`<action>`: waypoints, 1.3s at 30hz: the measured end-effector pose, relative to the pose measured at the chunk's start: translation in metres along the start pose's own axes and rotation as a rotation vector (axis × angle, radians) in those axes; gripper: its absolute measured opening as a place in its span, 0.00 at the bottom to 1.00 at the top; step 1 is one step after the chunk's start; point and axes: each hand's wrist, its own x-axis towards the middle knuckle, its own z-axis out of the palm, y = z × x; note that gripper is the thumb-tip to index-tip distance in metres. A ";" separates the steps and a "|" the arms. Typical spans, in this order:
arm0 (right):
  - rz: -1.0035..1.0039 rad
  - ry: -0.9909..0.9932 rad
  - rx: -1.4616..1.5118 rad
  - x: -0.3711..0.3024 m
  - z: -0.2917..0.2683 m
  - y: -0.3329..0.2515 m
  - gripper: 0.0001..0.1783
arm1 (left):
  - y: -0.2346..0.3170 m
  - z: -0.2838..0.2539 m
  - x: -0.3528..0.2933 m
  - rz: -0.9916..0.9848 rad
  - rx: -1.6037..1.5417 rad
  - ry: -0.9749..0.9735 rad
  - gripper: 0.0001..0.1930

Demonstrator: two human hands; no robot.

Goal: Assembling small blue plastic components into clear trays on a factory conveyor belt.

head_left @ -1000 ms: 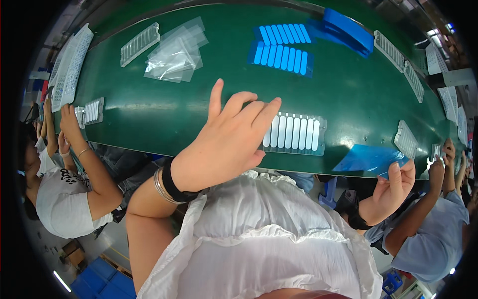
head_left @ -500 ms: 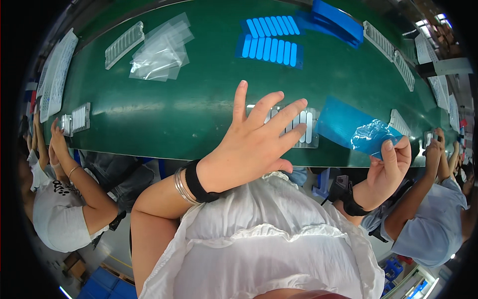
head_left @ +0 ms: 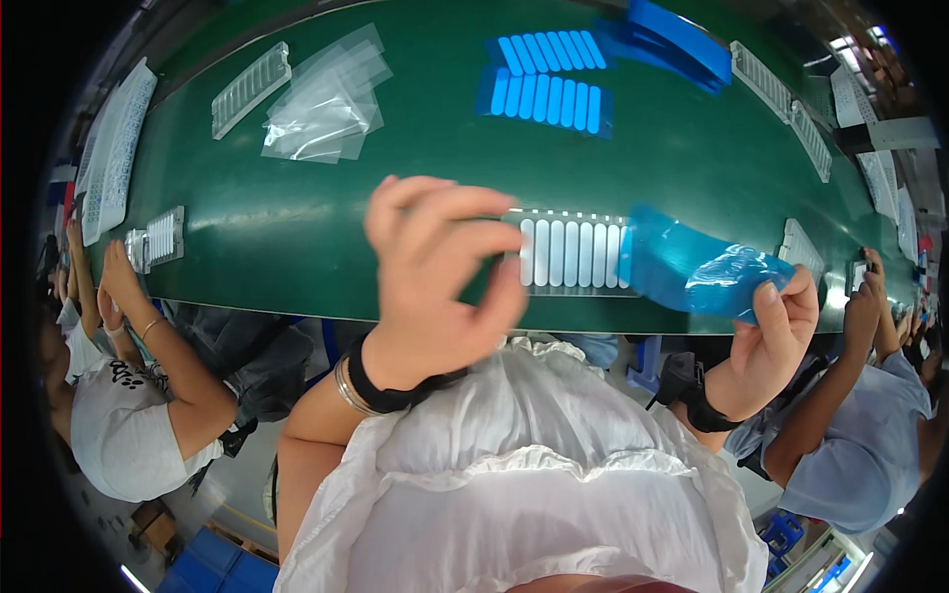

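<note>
The left hand (head_left: pixel 435 272) is up over the near edge of the smooth green belt (head_left: pixel 297 227). Its fingers curl in and the thumb nearly meets them, and I cannot tell if anything is in it. The right hand (head_left: pixel 766 341) pinches a thin, shiny blue film (head_left: pixel 692 267), crinkled at the held end. The film stretches to a flat tray (head_left: pixel 573 252) of long white strips at the near edge of the belt, just beside the left hand. Soft clear bags (head_left: pixel 321 99) lie in a loose pile near the far left. Two blue trays (head_left: pixel 549 74) with ribs sit at the far edge.
</note>
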 end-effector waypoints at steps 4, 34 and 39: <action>0.171 -0.049 -0.157 -0.007 0.053 -0.005 0.14 | -0.028 -0.011 -0.023 -0.131 -0.142 0.359 0.14; 0.387 -0.033 -0.302 -0.012 0.070 0.018 0.12 | -0.019 0.000 -0.028 0.136 0.217 -0.077 0.06; 0.352 -0.032 -0.290 -0.020 0.071 0.015 0.10 | -0.018 -0.002 -0.031 0.165 0.299 -0.153 0.07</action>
